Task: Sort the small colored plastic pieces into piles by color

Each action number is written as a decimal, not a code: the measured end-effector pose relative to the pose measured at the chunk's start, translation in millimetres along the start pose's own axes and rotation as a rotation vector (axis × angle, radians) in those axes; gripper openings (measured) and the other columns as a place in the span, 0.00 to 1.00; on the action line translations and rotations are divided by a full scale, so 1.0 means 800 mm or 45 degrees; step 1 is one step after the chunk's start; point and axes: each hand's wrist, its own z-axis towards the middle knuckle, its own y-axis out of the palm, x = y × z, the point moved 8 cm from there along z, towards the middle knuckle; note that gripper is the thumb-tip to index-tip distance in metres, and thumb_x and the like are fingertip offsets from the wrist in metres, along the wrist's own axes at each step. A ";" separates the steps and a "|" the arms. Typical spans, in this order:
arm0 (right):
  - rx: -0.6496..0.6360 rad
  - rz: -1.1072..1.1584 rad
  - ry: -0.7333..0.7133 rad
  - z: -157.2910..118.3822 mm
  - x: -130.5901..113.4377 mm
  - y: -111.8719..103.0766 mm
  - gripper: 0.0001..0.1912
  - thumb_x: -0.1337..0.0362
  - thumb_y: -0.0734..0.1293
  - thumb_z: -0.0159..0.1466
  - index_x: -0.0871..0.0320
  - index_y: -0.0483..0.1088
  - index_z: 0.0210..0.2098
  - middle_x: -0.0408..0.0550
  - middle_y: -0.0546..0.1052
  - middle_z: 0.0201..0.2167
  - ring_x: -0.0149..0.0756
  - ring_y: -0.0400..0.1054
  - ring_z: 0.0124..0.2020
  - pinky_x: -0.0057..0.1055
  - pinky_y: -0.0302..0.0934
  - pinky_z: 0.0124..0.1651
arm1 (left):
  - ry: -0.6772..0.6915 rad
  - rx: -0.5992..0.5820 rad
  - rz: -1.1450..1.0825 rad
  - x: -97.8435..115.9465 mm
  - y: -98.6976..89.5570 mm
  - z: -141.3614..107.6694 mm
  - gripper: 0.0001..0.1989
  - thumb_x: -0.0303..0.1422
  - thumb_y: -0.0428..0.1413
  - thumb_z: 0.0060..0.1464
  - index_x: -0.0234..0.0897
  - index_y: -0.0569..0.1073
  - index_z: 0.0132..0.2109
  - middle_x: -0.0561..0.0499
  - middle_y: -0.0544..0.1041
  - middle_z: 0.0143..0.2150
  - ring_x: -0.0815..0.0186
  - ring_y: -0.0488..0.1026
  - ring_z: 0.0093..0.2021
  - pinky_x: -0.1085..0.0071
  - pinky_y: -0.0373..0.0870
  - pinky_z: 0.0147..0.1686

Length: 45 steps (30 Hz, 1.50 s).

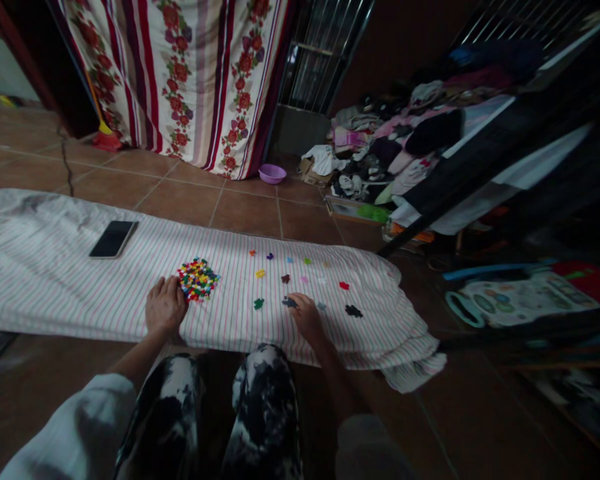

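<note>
A mixed pile of tiny multicoloured beads (199, 280) lies on the striped cloth (220, 333). My left hand (166, 305) rests palm down against the pile's left edge, fingers stretched out. To the right, my right hand (306, 315) has its fingertips close together at a small heap of dark grey beads (289, 302); whatever is between them is too small to make out. Around it are small single-colour heaps, among them green beads (259, 303), yellow beads (260, 273), brown beads (285, 279), red beads (344, 285) and black beads (353, 311).
A phone (114, 239) lies on the cloth at the left. Beyond the cloth are a purple basin (272, 174), a floral curtain (180, 87) and a heap of clothes (380, 143). My knees (263, 400) are just below the cloth's near edge.
</note>
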 end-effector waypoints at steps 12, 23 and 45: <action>0.062 0.038 0.086 -0.003 0.010 -0.004 0.22 0.72 0.58 0.55 0.59 0.70 0.48 0.55 0.72 0.47 0.41 0.67 0.48 0.41 0.66 0.51 | 0.001 0.003 -0.045 0.000 0.000 0.000 0.22 0.33 0.41 0.58 0.30 0.67 0.55 0.39 0.73 0.54 0.52 0.59 0.61 0.55 0.56 0.57; 0.052 0.043 0.054 0.002 0.003 -0.002 0.17 0.70 0.60 0.56 0.57 0.72 0.43 0.52 0.74 0.40 0.41 0.68 0.44 0.41 0.64 0.50 | -0.011 -0.005 -0.095 -0.002 0.000 0.000 0.22 0.33 0.43 0.56 0.33 0.66 0.56 0.40 0.72 0.55 0.52 0.59 0.61 0.54 0.56 0.57; 0.096 -0.096 0.085 0.014 -0.001 -0.002 0.14 0.62 0.63 0.58 0.58 0.70 0.43 0.52 0.74 0.39 0.42 0.66 0.41 0.39 0.61 0.45 | -0.026 -0.018 -0.105 -0.002 0.002 -0.001 0.22 0.33 0.43 0.57 0.31 0.67 0.56 0.39 0.71 0.56 0.52 0.58 0.62 0.55 0.55 0.58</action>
